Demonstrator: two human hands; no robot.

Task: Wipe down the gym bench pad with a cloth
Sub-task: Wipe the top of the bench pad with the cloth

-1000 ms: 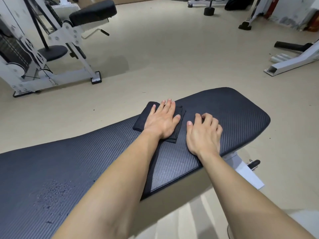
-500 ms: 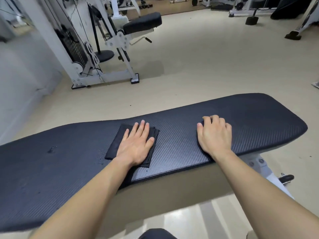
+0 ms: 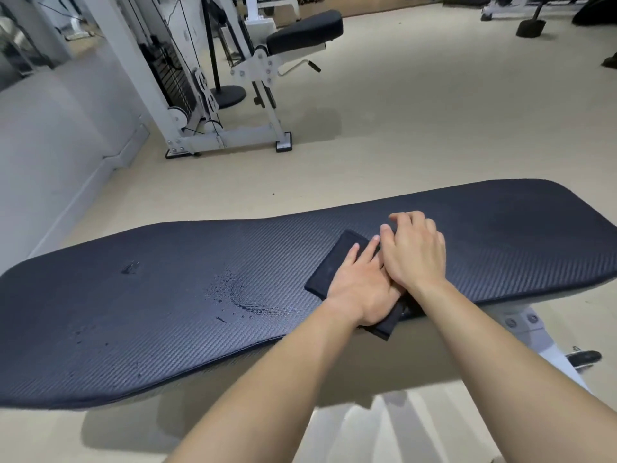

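Observation:
The dark textured bench pad (image 3: 167, 295) runs across the view from left to right. A folded black cloth (image 3: 335, 262) lies on its near right part, one end hanging over the front edge. My left hand (image 3: 362, 292) presses flat on the cloth with straight fingers. My right hand (image 3: 415, 252) lies just to the right, over the left hand's fingers, with its own fingers loosely bent on the pad. A patch of water drops and a curved wet streak (image 3: 240, 295) sit on the pad to the left of the cloth.
A white cable machine (image 3: 187, 105) with a black seat (image 3: 305, 28) stands on the beige floor beyond the bench. A grey wall (image 3: 50, 135) runs along the left. The bench's white frame (image 3: 521, 325) shows under the pad at right.
My left hand has slid the cloth to the right along the pad until it meets my right hand, leaving a wet streak behind. The right hand now overlaps the left hand's fingers.

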